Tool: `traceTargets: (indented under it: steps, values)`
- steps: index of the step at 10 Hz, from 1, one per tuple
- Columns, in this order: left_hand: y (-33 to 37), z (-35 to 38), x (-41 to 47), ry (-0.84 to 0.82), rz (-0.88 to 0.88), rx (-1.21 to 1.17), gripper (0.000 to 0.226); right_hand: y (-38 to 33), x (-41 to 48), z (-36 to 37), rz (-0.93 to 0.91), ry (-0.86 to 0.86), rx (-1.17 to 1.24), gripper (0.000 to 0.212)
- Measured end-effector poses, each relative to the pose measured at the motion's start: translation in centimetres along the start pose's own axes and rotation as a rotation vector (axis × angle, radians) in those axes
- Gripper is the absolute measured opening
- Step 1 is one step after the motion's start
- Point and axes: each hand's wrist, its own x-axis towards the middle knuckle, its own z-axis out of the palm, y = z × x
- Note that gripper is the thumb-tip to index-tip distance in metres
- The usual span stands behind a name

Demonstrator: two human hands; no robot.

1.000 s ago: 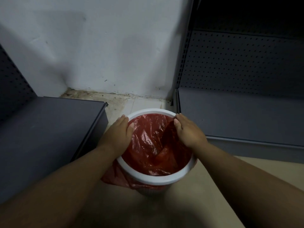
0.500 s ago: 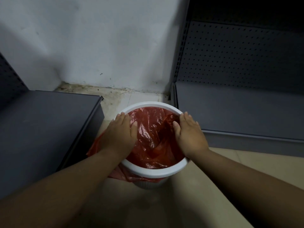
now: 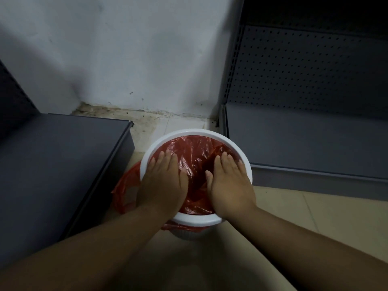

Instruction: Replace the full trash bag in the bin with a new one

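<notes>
The left hand (image 3: 162, 183) and right hand (image 3: 230, 183) are pressing, with flat, released fingers (image 3: 160, 160), the red bag (image 3: 192, 151) down inside the white bin (image 3: 197, 132) on the floor (image 3: 315, 217), probably so it is lining the inside closely.

Dim, flat light. Wall (image 3: 126, 49) beyond my left hand (image 3: 163, 181) and right hand (image 3: 228, 181) is brightest; shelves (image 3: 304, 70) either side go near black. Faint glare on red bag (image 3: 193, 152) between them. Forearms (image 3: 105, 248) soft, edges bowed by wide lens.
</notes>
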Motion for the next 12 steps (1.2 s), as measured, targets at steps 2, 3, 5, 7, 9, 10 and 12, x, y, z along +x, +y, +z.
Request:
traceTargets:
  steps: [2, 3, 5, 7, 9, 10, 12]
  values:
    - [0.3, -0.6, -0.2, -0.041, 0.024, 0.039, 0.068, -0.3, 0.0, -0.4, -0.044, -0.025, -0.001, 0.06]
    - [-0.1, -1.5, 0.8, -0.061, 0.061, 0.005, 0.069, 0.5, 1.0, -1.5, -0.084, -0.004, 0.021, 0.059]
    - [-3.0, -2.5, 4.7, -0.132, 0.078, 0.1, 0.062, 4.2, 4.7, -3.2, -0.048, -0.043, -0.035, 0.061]
    - [-3.6, -1.5, 6.0, -0.173, 0.047, 0.02, 0.057, 4.1, 7.2, -1.9, -0.095, -0.089, -0.009, 0.061]
    - [-3.9, -1.1, 6.3, -0.147, 0.036, -0.029, 0.069, 4.5, 7.8, -1.7, -0.099, -0.092, 0.022, 0.063]
    - [-3.7, -1.5, 6.5, -0.169, 0.027, -0.019, 0.072, 4.4, 7.9, -2.1, -0.098, -0.11, 0.021, 0.065]
    - [-2.4, -4.2, 6.4, -0.301, -0.058, -0.051, 0.062, 3.7, 7.7, -5.0, -0.063, -0.2, 0.123, 0.065]
